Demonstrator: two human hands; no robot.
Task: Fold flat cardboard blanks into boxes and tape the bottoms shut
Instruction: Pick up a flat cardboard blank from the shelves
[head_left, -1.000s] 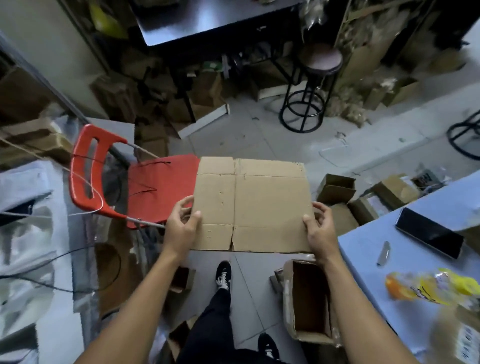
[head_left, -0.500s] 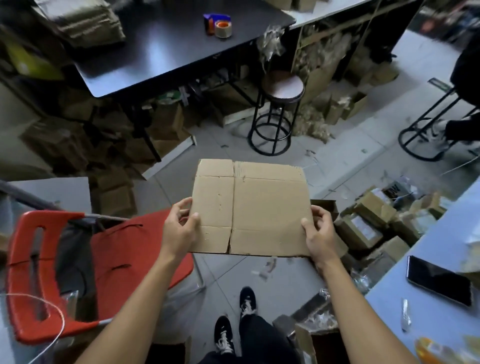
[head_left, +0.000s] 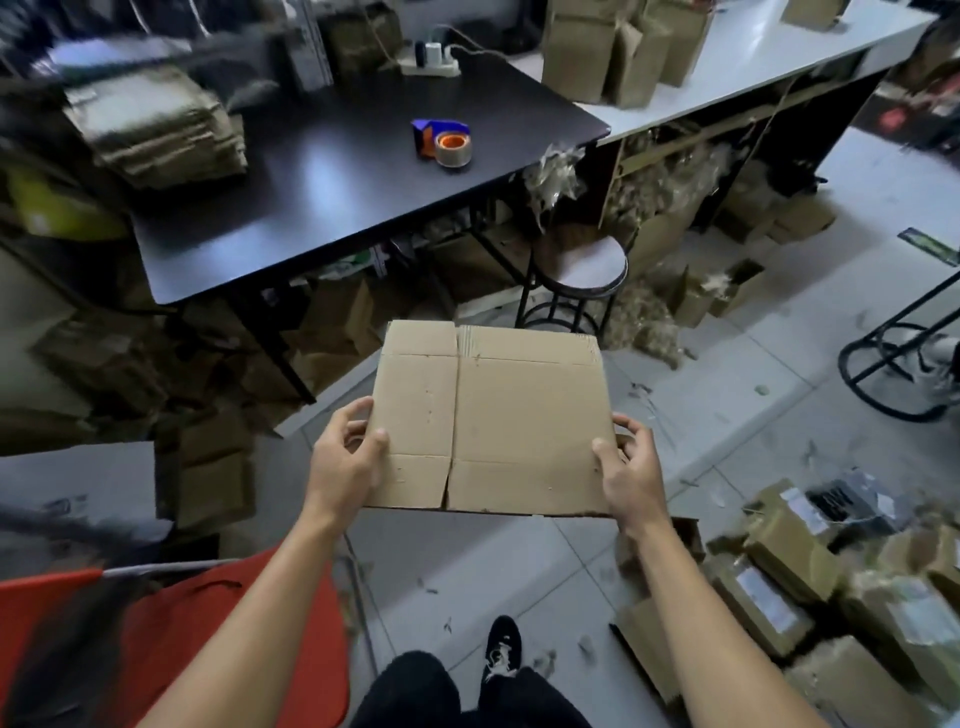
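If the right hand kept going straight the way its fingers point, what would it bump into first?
The right hand grips the flat brown cardboard blank, fingers pointing leftward under it. Going straight on, it would probably meet the left hand at the opposite edge, though depth is unclear.

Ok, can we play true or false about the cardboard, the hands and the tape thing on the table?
1. Both hands hold the flat cardboard blank. True: the left hand grips its left edge and the right hand its right edge.
2. The blank is already folded into a box. False: it is flat.
3. The tape dispenser sits on the black table. True.
4. The tape dispenser is in the right hand. False: it lies on the table, away from both hands.
5. A round stool stands on top of the table. False: it stands on the floor beside it.
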